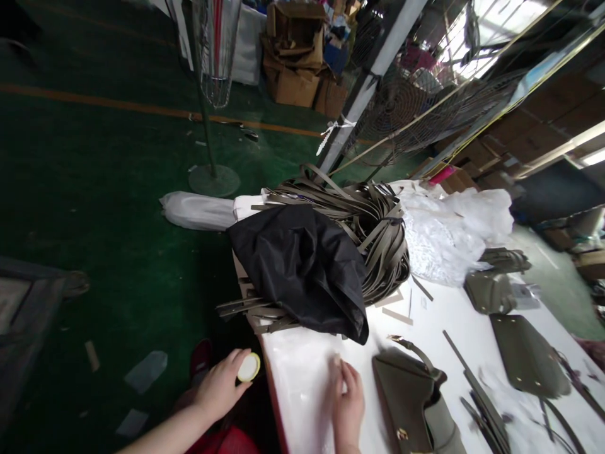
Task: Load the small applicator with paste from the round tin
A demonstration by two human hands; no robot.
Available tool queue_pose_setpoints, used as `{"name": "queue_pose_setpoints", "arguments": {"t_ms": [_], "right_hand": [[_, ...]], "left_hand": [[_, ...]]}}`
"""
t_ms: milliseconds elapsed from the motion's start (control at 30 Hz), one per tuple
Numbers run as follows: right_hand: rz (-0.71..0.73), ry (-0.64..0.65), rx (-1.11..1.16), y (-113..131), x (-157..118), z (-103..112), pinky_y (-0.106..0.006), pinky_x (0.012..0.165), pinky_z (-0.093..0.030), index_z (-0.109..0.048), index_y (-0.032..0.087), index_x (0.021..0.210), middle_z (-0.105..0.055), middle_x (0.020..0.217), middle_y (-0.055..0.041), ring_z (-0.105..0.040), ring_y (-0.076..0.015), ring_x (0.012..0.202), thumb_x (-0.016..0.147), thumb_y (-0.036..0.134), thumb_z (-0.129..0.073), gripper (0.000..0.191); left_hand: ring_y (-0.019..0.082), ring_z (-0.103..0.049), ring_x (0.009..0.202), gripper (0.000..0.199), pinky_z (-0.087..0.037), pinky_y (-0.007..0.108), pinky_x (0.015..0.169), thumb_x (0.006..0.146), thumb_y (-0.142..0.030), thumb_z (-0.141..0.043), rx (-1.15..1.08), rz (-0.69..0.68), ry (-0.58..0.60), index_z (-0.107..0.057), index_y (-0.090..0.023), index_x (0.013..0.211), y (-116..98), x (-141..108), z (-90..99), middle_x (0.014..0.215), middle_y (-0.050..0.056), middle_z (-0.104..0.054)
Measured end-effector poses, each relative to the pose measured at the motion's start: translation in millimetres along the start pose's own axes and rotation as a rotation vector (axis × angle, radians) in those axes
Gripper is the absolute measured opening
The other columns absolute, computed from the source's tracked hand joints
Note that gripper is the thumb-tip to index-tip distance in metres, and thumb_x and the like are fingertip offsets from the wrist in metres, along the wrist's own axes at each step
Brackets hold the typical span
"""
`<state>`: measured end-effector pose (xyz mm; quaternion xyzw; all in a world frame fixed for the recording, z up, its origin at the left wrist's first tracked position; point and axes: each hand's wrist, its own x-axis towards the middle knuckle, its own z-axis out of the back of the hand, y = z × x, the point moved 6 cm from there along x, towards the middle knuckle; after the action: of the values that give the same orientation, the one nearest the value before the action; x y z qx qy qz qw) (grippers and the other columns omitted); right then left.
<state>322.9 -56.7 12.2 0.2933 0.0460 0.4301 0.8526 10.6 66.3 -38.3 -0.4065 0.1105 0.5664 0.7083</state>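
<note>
My left hand (pixel 225 384) is closed around a small round roll with a yellow rim and a pale face (pixel 248 367), just off the table's left edge. Over the white tabletop (pixel 302 378) is my right hand (pixel 348 397), its fingers curled with the tips near each other; whether anything small is between them I cannot make out. A black cloth (pixel 302 265) lies crumpled beyond both hands, partly over a bundle of olive-brown straps (pixel 382 233). To the right of my right hand stands an olive handbag (pixel 411 397) with a handle.
Clear plastic wrapping (pixel 439 227) covers the table's far side. More olive bags (pixel 529 356) and loose strips (pixel 482 403) lie at the right. A metal post (pixel 368 82) rises behind the table. A stand with a round base (pixel 214 181) and cardboard boxes (pixel 295 85) are on the floor.
</note>
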Motion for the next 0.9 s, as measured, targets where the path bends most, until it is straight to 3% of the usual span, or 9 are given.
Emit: {"name": "queue_pose_setpoints", "arguments": {"t_ms": [33,100,133,200,367,533,700,900], "right_hand": [[-0.094,-0.075,-0.066,-31.4,8.2,18.4,-0.046,0.09,-0.056,-0.073,0.013,0.105,-0.07,0.107,-0.0156,-0.067,-0.0297,0.101,0.09,0.068,-0.041,0.065],[-0.262,-0.103,-0.144,-79.8,20.8,41.5,-0.052,0.095,-0.052,-0.073,0.008,0.108,-0.069,0.111,-0.0199,-0.064,-0.036,0.105,0.079,0.087,-0.031,0.093],[-0.314,-0.085,-0.156,-93.6,24.9,45.7,-0.053,0.098,-0.05,-0.072,0.008,0.109,-0.069,0.112,-0.02,-0.064,-0.0372,0.107,0.075,0.091,-0.028,0.1],[-0.345,-0.002,-0.128,-98.7,28.3,38.7,-0.051,0.1,-0.05,-0.072,0.011,0.112,-0.069,0.115,-0.0172,-0.063,-0.0359,0.109,0.072,0.094,-0.026,0.103],[-0.288,0.13,-0.006,-38.1,6.4,-16.0,-0.047,0.103,-0.05,-0.071,0.017,0.112,-0.068,0.111,-0.0116,-0.064,-0.0277,0.105,0.087,0.072,-0.034,0.071],[-0.098,0.23,0.027,34.5,-36.0,-58.0,-0.04,0.099,-0.055,-0.069,0.021,0.114,-0.068,0.109,-0.0086,-0.065,-0.0211,0.105,0.097,0.039,-0.043,0.037],[0.097,0.334,0.091,92.1,-72.8,-81.0,-0.038,0.089,-0.06,-0.065,0.025,0.118,-0.068,0.102,-0.0059,-0.067,-0.0183,0.096,0.096,0.023,-0.045,0.03],[0.093,0.582,0.245,128.5,-92.7,-88.6,-0.042,0.087,-0.06,-0.066,0.028,0.113,-0.066,0.102,-0.0062,-0.065,-0.0196,0.094,0.095,0.019,-0.041,0.032]], "left_hand": [[0.016,-0.049,0.128,0.062,-0.037,0.028,0.11,0.088,-0.012,-0.069,0.001,0.0,0.015,-0.046,-0.02,0.145,-0.8,-0.7,-1.2,0.148,0.002,-0.044],[0.016,-0.048,0.13,0.061,-0.036,0.028,0.112,0.088,-0.011,-0.067,-0.001,-0.013,0.04,-0.045,-0.019,0.145,-3.3,-2.4,-3.1,0.149,0.002,-0.042],[0.015,-0.047,0.131,0.061,-0.035,0.028,0.113,0.088,-0.011,-0.067,-0.006,-0.016,0.05,-0.045,-0.019,0.145,-4.3,-3.3,-4.0,0.149,0.003,-0.042],[0.014,-0.046,0.132,0.061,-0.034,0.026,0.113,0.087,-0.01,-0.067,-0.015,-0.023,0.065,-0.046,-0.019,0.144,-5.8,-4.8,-5.9,0.149,0.003,-0.043],[0.015,-0.048,0.129,0.062,-0.035,0.027,0.112,0.086,-0.01,-0.068,-0.012,-0.045,0.088,-0.048,-0.022,0.143,-9.4,-7.0,-12.9,0.146,0.002,-0.045],[0.018,-0.05,0.127,0.062,-0.037,0.031,0.112,0.085,-0.012,-0.069,0.026,-0.065,0.09,-0.049,-0.021,0.143,-18.6,-9.1,-17.5,0.145,0.004,-0.046],[0.018,-0.048,0.129,0.06,-0.037,0.032,0.113,0.086,-0.013,-0.067,0.037,-0.07,0.126,-0.048,-0.021,0.143,-26.0,-12.9,-21.6,0.144,0.003,-0.047],[0.016,-0.045,0.133,0.06,-0.035,0.028,0.115,0.088,-0.014,-0.063,0.007,-0.074,0.126,-0.045,-0.019,0.145,-24.8,-12.7,-25.4,0.148,0.003,-0.043]]}}
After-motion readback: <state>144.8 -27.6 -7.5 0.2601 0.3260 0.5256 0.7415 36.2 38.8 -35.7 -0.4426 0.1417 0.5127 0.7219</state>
